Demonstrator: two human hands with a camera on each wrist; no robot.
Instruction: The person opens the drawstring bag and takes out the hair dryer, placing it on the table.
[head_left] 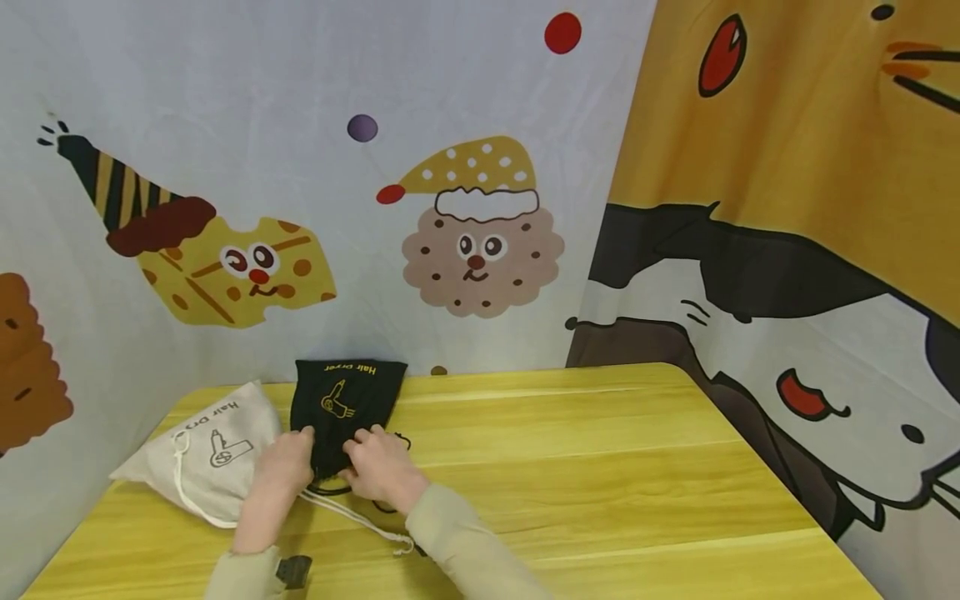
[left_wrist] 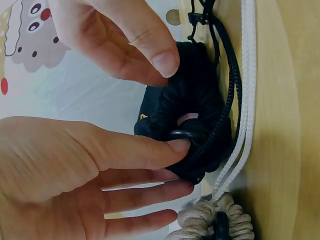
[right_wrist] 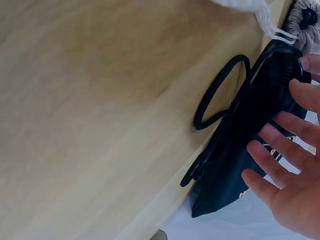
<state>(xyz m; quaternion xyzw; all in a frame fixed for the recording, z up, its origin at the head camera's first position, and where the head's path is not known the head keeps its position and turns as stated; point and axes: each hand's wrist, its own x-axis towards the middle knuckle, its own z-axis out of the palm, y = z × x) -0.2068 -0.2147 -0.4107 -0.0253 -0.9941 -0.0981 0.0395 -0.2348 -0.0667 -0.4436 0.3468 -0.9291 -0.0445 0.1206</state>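
A black drawstring bag (head_left: 348, 385) with yellow "Hair Dryer" lettering lies at the back left of the table, its gathered mouth facing me. At the left of that mouth, my left hand (head_left: 279, 468) pinches the fabric, thumb at the opening and fingers along the outside (left_wrist: 55, 165). Over the bag's right side is my right hand (head_left: 380, 468); its fingers look loosely extended in the right wrist view (right_wrist: 295, 165), with thumb and index apart. Black cord (right_wrist: 200, 110) loops from the bag. What the bag contains is hidden.
A beige drawstring bag (head_left: 251, 417) with a dryer drawing lies beside my left forearm. Its white cord (head_left: 360, 521) trails across the wooden table (head_left: 600, 467). Behind the table hangs a printed cartoon cloth (head_left: 480, 350). A dark band (head_left: 294, 572) shows by the left sleeve.
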